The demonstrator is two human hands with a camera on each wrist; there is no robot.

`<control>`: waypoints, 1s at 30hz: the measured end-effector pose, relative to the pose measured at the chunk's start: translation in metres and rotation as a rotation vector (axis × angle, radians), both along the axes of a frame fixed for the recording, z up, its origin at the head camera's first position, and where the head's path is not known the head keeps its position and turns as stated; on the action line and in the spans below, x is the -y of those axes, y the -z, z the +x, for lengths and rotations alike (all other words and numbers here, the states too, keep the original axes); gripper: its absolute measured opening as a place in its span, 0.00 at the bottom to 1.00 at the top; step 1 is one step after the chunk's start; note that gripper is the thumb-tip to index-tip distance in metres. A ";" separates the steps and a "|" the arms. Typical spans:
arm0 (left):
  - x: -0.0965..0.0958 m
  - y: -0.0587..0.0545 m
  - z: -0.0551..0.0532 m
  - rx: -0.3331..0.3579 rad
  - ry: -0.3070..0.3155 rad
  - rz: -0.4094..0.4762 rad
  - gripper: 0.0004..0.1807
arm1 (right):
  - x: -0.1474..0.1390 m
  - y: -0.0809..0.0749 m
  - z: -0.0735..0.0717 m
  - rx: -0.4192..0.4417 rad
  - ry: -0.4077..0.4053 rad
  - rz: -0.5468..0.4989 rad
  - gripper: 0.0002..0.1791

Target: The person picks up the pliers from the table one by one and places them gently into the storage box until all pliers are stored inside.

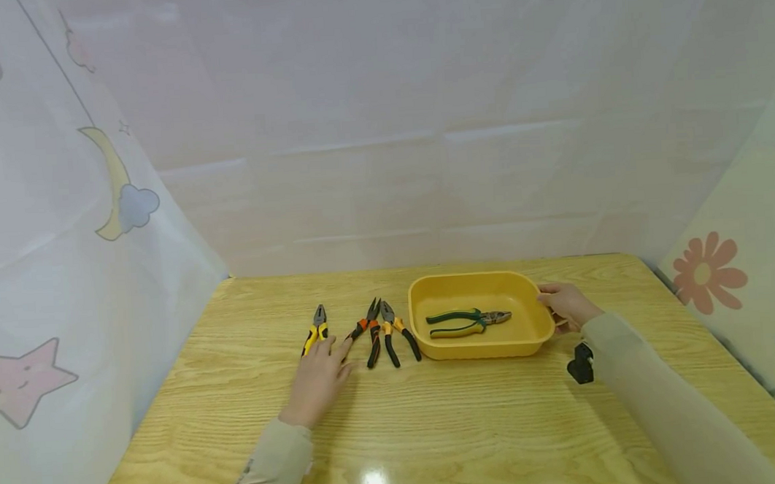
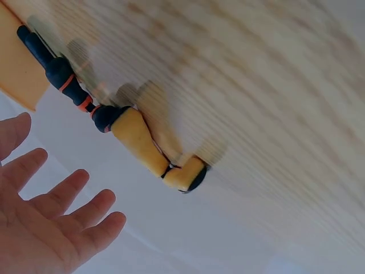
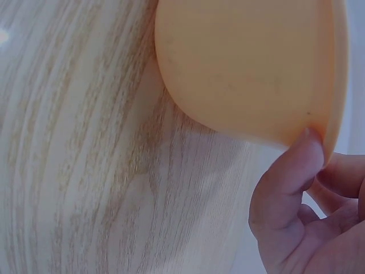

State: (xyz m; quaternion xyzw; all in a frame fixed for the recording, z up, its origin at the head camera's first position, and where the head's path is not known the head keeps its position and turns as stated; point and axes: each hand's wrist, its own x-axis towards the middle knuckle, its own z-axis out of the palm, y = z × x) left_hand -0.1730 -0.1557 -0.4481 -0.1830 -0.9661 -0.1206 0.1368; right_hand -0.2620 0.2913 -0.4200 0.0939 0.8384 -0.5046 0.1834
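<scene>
My left hand (image 1: 317,381) hovers by the yellow-and-black pliers (image 1: 320,317) at the left of the row, overlapping their handles in the head view. Its fingers are loosely extended in the left wrist view, apart from the yellow handles (image 2: 137,140). To its right lie red-and-black long-nose pliers (image 1: 375,333) and orange-and-black pliers (image 1: 388,328), handles toward me. My right hand (image 1: 570,307) pinches the right rim of a yellow plastic tray (image 1: 479,350), thumb on one side and fingers on the other. Green-handled pliers (image 1: 473,315) lie inside the tray, jaws pointing right.
Everything stands on a wood-grain table (image 1: 476,427). A pale curtain (image 1: 370,162) hangs behind it, with printed sheets at both sides. A small black device (image 1: 581,365) is at my right wrist. The tray stands close beside the orange-and-black pliers.
</scene>
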 end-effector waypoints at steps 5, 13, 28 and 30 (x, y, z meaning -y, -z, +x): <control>0.004 0.003 -0.001 -0.017 -0.024 0.004 0.22 | -0.001 0.000 0.000 -0.001 -0.007 0.000 0.29; 0.007 0.002 -0.001 0.067 -0.078 -0.027 0.26 | 0.000 -0.001 0.001 0.001 -0.001 -0.002 0.29; 0.014 0.008 -0.008 0.169 -0.157 -0.140 0.35 | 0.002 -0.002 0.003 -0.012 0.005 -0.009 0.29; 0.015 0.010 -0.011 0.196 -0.178 -0.146 0.36 | 0.002 -0.001 0.004 -0.014 0.002 -0.011 0.29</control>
